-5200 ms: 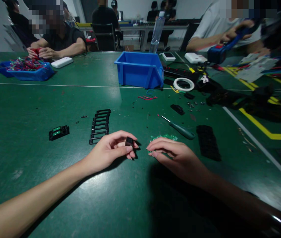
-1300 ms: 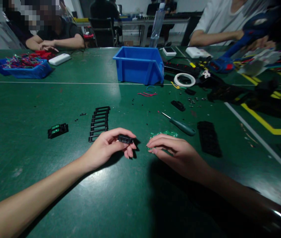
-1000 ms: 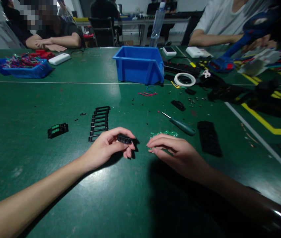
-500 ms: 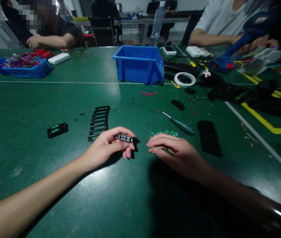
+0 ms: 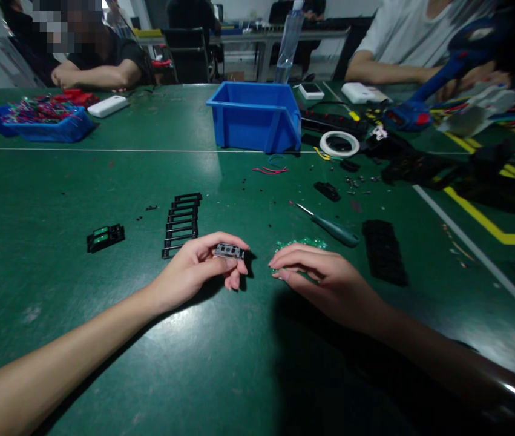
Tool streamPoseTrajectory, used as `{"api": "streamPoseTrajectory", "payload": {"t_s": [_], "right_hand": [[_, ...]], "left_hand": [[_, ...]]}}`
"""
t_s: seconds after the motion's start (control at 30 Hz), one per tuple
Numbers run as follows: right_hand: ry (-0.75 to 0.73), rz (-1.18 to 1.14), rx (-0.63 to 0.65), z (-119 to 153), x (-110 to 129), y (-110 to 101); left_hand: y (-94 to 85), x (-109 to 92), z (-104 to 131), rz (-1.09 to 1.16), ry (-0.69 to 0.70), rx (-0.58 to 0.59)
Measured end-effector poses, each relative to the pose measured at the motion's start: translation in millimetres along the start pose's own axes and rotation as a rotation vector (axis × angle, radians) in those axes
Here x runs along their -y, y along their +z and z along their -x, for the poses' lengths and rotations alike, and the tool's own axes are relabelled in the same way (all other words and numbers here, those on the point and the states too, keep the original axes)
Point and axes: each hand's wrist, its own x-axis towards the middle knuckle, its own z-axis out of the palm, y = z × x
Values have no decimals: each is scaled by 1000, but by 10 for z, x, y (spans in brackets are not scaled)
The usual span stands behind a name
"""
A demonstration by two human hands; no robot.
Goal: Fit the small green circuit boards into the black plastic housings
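Note:
Between the thumb and fingers of my left hand (image 5: 207, 263) is a small dark rectangular part (image 5: 230, 251) with square openings. My right hand (image 5: 321, 275) rests over small green pieces (image 5: 305, 243) on the table, its fingers curled together; what its fingertips pinch is too small to make out. Left of my left hand lies a row of black frames (image 5: 182, 224). Further left sits a black part with green inserts (image 5: 105, 237). Beyond my right hand is a screwdriver (image 5: 334, 231) with a green handle, and a black block (image 5: 384, 252) lies to its right.
A blue bin (image 5: 255, 124) stands at the back middle. Wires fill a blue tray (image 5: 52, 130) at the back left. A white tape roll (image 5: 339, 145), loose screws and a blue power tool (image 5: 420, 103) are at the right. People sit across the green table (image 5: 148, 375).
The dark part in my left hand has tilted slightly. My right hand has stayed almost still over the green pieces.

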Motion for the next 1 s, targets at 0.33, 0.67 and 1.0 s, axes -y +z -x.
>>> {"api": "streamPoseTrajectory", "payload": {"t_s": [0.33, 0.67, 1.0], "right_hand": [[-13, 10, -2, -3, -7, -1], [7, 15, 1, 2, -13, 2], [21, 31, -11, 1, -5, 1]], "left_hand": [[28, 0, -11, 111, 0, -1], [20, 18, -36, 143, 8, -25], [17, 24, -20, 147, -50, -49]]}}
